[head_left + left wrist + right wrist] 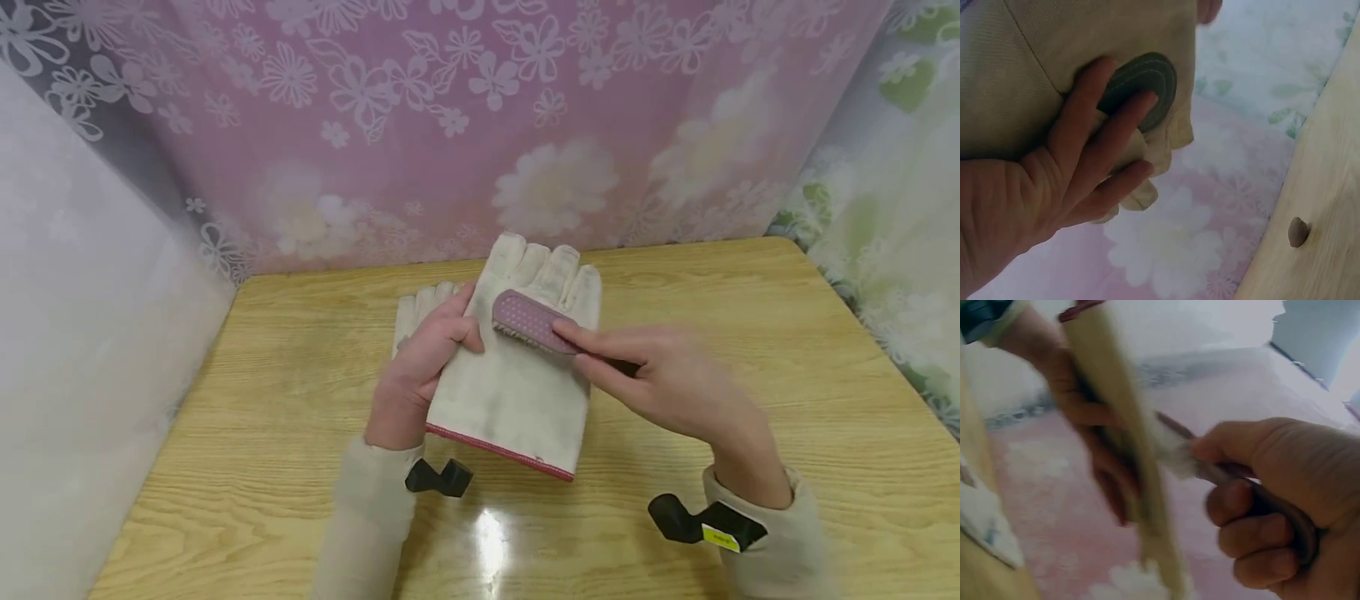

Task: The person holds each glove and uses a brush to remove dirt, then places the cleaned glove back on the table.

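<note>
Gripping a mauve brush [528, 321] by its handle [624, 366] with the right hand [663, 375], curling fingers round it; pinching a white work glove [510, 387] with the left hand [423, 354], pressing the thumb on its near face and touching the dark oval patch [1150, 72] behind with spread fingers; tilting the glove above the wooden table [750, 342]; setting the bristles [519, 335] on that near face below the glove's fingers; seeing a second glove [407, 315] partly hidden beyond; facing a pink floral curtain [390, 158] past the table.
</note>
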The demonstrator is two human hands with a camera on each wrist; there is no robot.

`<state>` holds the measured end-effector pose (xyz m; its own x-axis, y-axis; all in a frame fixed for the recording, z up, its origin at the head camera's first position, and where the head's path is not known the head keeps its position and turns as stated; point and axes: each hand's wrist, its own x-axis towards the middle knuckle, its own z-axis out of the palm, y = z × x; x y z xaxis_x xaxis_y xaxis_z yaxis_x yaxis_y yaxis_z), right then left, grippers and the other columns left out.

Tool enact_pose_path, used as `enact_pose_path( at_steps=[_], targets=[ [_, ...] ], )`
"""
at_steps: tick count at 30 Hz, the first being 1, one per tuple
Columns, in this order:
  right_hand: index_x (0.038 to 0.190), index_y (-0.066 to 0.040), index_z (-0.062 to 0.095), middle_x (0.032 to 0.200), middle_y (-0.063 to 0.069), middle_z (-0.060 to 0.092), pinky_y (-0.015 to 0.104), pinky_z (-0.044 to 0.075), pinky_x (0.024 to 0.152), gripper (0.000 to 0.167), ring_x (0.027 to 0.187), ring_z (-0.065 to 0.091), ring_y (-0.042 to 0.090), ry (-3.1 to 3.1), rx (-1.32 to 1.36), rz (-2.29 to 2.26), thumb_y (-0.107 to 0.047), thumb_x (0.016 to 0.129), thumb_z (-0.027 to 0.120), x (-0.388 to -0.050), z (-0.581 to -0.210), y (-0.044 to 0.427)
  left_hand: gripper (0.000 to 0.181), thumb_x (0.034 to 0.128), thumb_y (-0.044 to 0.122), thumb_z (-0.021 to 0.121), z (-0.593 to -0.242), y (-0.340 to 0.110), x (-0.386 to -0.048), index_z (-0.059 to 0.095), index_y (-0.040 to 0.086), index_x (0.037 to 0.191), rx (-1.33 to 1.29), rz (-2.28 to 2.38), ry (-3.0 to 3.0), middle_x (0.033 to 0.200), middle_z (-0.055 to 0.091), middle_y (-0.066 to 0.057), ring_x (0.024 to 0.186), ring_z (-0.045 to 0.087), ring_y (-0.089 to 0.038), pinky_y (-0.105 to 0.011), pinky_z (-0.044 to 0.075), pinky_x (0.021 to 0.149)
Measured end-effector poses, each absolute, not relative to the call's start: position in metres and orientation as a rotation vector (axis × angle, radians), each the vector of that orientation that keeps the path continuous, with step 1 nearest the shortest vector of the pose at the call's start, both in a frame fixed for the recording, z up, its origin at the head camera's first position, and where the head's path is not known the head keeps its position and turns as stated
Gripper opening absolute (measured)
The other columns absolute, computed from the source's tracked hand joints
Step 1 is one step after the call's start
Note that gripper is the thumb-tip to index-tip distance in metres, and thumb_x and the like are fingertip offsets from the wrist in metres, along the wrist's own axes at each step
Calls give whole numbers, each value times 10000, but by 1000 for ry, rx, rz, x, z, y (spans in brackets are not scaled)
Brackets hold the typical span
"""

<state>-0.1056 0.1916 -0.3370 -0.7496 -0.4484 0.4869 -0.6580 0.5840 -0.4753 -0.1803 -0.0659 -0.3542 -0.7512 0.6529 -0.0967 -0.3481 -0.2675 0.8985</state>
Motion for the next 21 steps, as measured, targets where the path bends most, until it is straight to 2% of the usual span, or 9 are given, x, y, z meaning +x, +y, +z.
enact_pose_path(
  at_steps=[3, 8, 12, 16, 21],
  targets=[
    [1349, -164, 629, 685, -102, 540, 129, 337, 505, 501, 538, 336, -8, -2448, 915, 940, -19, 876, 714, -113, -347, 175, 965, 777, -93, 309, -355, -63, -176, -34, 276, 1599, 492, 2053, 1309, 1612, 214, -154, 1407, 341, -380, -313, 525, 899],
    [1328, -91, 634, 637, -68, 521, 166, 338, 476, 478, 527, 329, 3, -2431, 879, 898, 8, 866, 706, -117, -354, 163, 941, 791, -119, 290, -354, -65, -177, -22, 265, 1591, 541, 2119, 1306, 1589, 216, -181, 1399, 336, -400, -333, 512, 925],
    [1351, -100, 617, 640, -114, 439, 189, 331, 500, 476, 548, 293, -6, -2551, 897, 838, -20, 887, 694, -111, -348, 170, 924, 789, -126, 288, -354, -69, -181, -1, 222, 1594, 463, 2173, 1346, 1566, 222, -186, 1376, 345, -391, -336, 508, 906],
    [1398, -140, 572, 627, -156, 356, 186, 322, 503, 477, 541, 258, -26, -2691, 897, 800, -69, 933, 656, -95, -336, 181, 928, 793, -131, 290, -356, -68, -183, -14, 219, 1597, 411, 2160, 1355, 1578, 210, -161, 1390, 333, -373, -369, 474, 950],
    [1421, -190, 550, 560, -113, 349, 219, 303, 459, 445, 484, 260, 8, -2790, 722, 689, -174, 980, 612, -86, -334, 174, 939, 765, -151, 294, -363, -51, -178, 40, 226, 1587, 383, 2145, 1389, 1541, 274, -169, 1338, 400, -376, -410, 481, 952]
  ],
)
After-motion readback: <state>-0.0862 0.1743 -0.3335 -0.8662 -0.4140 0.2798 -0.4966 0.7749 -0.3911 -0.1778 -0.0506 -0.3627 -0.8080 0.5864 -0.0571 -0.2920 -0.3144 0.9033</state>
